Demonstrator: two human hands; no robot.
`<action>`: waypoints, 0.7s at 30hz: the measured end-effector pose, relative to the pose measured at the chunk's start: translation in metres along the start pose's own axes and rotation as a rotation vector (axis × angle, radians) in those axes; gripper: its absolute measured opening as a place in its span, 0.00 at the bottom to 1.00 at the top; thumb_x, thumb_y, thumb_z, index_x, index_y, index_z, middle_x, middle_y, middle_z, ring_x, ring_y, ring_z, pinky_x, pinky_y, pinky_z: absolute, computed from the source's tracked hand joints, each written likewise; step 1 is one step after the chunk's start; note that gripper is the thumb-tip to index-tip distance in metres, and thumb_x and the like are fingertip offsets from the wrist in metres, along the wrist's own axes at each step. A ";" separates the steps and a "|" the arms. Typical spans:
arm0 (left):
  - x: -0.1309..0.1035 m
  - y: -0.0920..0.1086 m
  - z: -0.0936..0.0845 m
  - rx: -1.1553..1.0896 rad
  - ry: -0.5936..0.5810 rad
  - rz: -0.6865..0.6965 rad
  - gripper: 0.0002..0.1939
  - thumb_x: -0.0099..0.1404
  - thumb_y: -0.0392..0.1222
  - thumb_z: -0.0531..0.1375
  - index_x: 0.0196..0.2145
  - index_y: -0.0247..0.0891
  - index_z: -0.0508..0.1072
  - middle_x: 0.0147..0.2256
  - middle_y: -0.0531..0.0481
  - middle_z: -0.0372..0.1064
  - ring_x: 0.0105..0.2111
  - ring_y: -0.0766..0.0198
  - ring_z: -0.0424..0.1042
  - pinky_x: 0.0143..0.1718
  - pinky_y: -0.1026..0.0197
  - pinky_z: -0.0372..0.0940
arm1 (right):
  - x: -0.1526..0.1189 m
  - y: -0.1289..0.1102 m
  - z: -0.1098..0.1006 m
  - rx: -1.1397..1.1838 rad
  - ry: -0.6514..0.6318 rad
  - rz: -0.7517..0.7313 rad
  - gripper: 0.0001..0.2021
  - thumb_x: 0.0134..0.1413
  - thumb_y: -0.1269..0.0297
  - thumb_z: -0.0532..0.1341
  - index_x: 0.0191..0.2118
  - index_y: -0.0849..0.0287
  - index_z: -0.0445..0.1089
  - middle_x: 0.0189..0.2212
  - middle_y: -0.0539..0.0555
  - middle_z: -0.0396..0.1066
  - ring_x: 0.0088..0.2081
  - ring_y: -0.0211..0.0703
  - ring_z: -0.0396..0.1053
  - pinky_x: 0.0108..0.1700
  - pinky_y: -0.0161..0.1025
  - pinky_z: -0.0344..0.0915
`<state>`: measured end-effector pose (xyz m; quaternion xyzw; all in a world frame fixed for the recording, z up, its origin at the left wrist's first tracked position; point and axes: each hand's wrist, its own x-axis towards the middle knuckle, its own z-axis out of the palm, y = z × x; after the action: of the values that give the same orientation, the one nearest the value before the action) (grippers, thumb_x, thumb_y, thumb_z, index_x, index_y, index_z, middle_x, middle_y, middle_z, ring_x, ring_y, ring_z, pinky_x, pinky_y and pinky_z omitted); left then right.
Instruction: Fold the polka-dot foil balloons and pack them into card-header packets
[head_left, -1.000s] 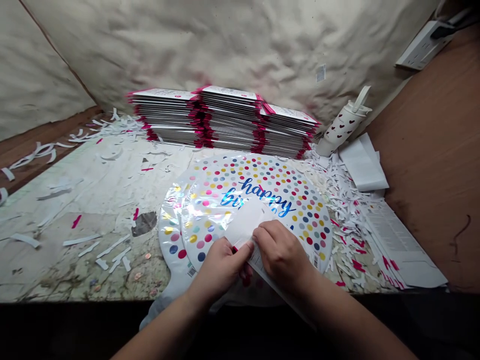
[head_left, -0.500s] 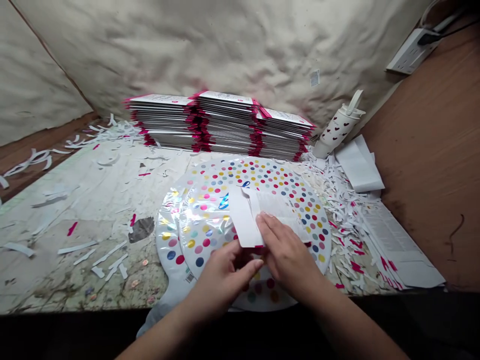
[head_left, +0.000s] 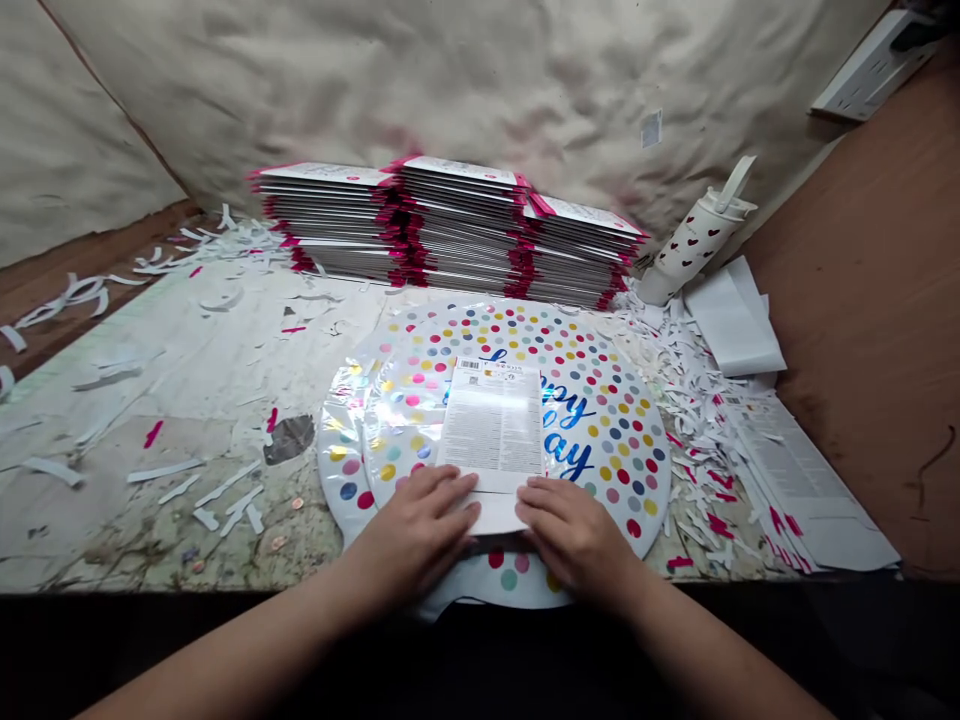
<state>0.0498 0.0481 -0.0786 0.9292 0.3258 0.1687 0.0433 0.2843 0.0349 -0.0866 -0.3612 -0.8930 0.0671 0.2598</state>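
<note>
A white paper envelope (head_left: 491,430) with small printed text, a barcode and a blank lower flap lies over flat foil balloons (head_left: 622,440) with coloured dots and blue lettering. My left hand (head_left: 424,535) grips the envelope's lower left edge, fingers closed over the flap. On the opposite side, my right hand (head_left: 574,530) holds the lower right edge the same way. Both thumbs are hidden under the hands or the paper. The balloons lie flat and overlap, their bottom rim at the table's front edge.
Three stacks of pink-edged envelopes (head_left: 461,230) stand along the back. A tumbler with hearts (head_left: 697,245) leans at the right, near loose white sheets (head_left: 735,315), printed sheets (head_left: 810,480) and paper scraps (head_left: 667,375). A power strip (head_left: 870,70) hangs on the wall.
The envelope has turned upright, with its printed face now toward me. My hands have moved apart, from the middle to its two lower edges. The view has shifted slightly.
</note>
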 end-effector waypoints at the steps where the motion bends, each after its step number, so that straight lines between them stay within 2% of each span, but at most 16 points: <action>1: 0.005 0.000 -0.003 -0.073 -0.042 -0.099 0.10 0.65 0.40 0.51 0.36 0.38 0.72 0.43 0.45 0.70 0.44 0.55 0.66 0.45 0.53 0.63 | 0.004 0.000 -0.001 0.042 -0.037 0.109 0.08 0.56 0.70 0.53 0.34 0.61 0.69 0.37 0.57 0.71 0.42 0.45 0.67 0.45 0.44 0.66; 3: 0.017 -0.004 -0.010 -0.127 -0.109 -0.330 0.09 0.64 0.44 0.53 0.33 0.38 0.70 0.38 0.46 0.69 0.39 0.57 0.66 0.40 0.55 0.64 | 0.017 0.004 -0.005 0.062 -0.122 0.331 0.09 0.56 0.67 0.54 0.28 0.60 0.68 0.31 0.55 0.70 0.36 0.42 0.67 0.39 0.41 0.67; 4: 0.024 -0.006 -0.012 -0.104 -0.128 -0.435 0.10 0.62 0.46 0.55 0.33 0.37 0.69 0.36 0.45 0.68 0.37 0.56 0.66 0.38 0.55 0.64 | 0.023 0.007 -0.007 0.025 -0.152 0.417 0.08 0.55 0.66 0.55 0.28 0.60 0.67 0.30 0.54 0.69 0.35 0.42 0.67 0.38 0.41 0.67; 6: 0.036 -0.012 -0.013 -0.030 -0.146 -0.564 0.15 0.57 0.50 0.59 0.35 0.34 0.67 0.36 0.42 0.65 0.37 0.53 0.65 0.36 0.54 0.63 | 0.034 0.008 -0.009 -0.102 -0.179 0.463 0.06 0.53 0.66 0.56 0.36 0.60 0.68 0.36 0.57 0.69 0.40 0.47 0.66 0.42 0.45 0.66; 8: 0.042 -0.017 -0.012 -0.033 -0.169 -0.585 0.16 0.56 0.50 0.59 0.35 0.34 0.65 0.35 0.43 0.64 0.36 0.53 0.65 0.35 0.54 0.62 | 0.039 0.005 -0.008 -0.199 -0.233 0.329 0.15 0.52 0.66 0.57 0.48 0.58 0.65 0.48 0.60 0.65 0.50 0.54 0.62 0.48 0.51 0.62; 10: 0.042 -0.021 -0.012 -0.136 -0.208 -0.563 0.10 0.58 0.45 0.57 0.35 0.37 0.65 0.34 0.46 0.64 0.34 0.56 0.65 0.33 0.58 0.61 | 0.042 -0.001 -0.006 -0.259 -0.353 0.151 0.22 0.53 0.67 0.57 0.55 0.55 0.60 0.55 0.61 0.60 0.55 0.58 0.58 0.50 0.52 0.61; 12: 0.037 -0.022 -0.016 -0.226 -0.170 -0.565 0.06 0.58 0.38 0.54 0.36 0.39 0.65 0.35 0.49 0.64 0.33 0.59 0.66 0.34 0.60 0.60 | 0.045 -0.006 -0.003 -0.358 -0.456 0.069 0.24 0.53 0.70 0.55 0.57 0.57 0.57 0.56 0.64 0.59 0.53 0.59 0.61 0.46 0.52 0.65; 14: 0.030 -0.017 -0.022 -0.277 -0.059 -0.616 0.05 0.59 0.37 0.52 0.35 0.39 0.65 0.34 0.50 0.65 0.33 0.61 0.66 0.34 0.61 0.59 | 0.050 -0.010 -0.003 -0.482 -0.478 0.047 0.23 0.54 0.74 0.53 0.57 0.62 0.57 0.54 0.68 0.61 0.47 0.60 0.66 0.37 0.51 0.69; 16: 0.025 -0.007 -0.027 -0.432 -0.044 -0.698 0.08 0.61 0.44 0.52 0.29 0.38 0.67 0.29 0.50 0.66 0.28 0.62 0.65 0.30 0.62 0.59 | 0.056 -0.011 -0.007 -0.551 -0.402 0.002 0.20 0.55 0.75 0.50 0.55 0.68 0.61 0.50 0.70 0.65 0.40 0.58 0.70 0.31 0.48 0.69; 19: 0.022 0.010 -0.028 -1.071 -0.192 -0.850 0.20 0.61 0.55 0.51 0.26 0.35 0.68 0.22 0.51 0.66 0.21 0.66 0.64 0.23 0.65 0.58 | 0.062 -0.016 -0.015 -0.514 -0.164 -0.115 0.18 0.56 0.76 0.48 0.50 0.73 0.65 0.47 0.70 0.68 0.38 0.53 0.71 0.34 0.47 0.70; 20: 0.023 0.014 -0.026 -1.304 -0.158 -0.896 0.20 0.61 0.55 0.51 0.27 0.34 0.69 0.23 0.50 0.67 0.22 0.66 0.65 0.23 0.65 0.59 | 0.062 -0.018 -0.016 -0.479 -0.075 -0.158 0.17 0.56 0.77 0.48 0.49 0.74 0.66 0.46 0.69 0.69 0.40 0.52 0.70 0.37 0.47 0.70; 21: 0.024 0.017 -0.023 -1.491 -0.059 -0.947 0.19 0.61 0.54 0.53 0.29 0.33 0.69 0.24 0.49 0.68 0.24 0.66 0.67 0.25 0.65 0.61 | 0.060 -0.021 -0.016 -0.439 0.003 -0.196 0.16 0.56 0.77 0.49 0.48 0.75 0.66 0.46 0.69 0.69 0.42 0.52 0.70 0.40 0.47 0.70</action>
<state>0.0698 0.0490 -0.0471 0.4305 0.4804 0.2775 0.7120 0.2434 0.0597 -0.0413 -0.3206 -0.9166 -0.1549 0.1817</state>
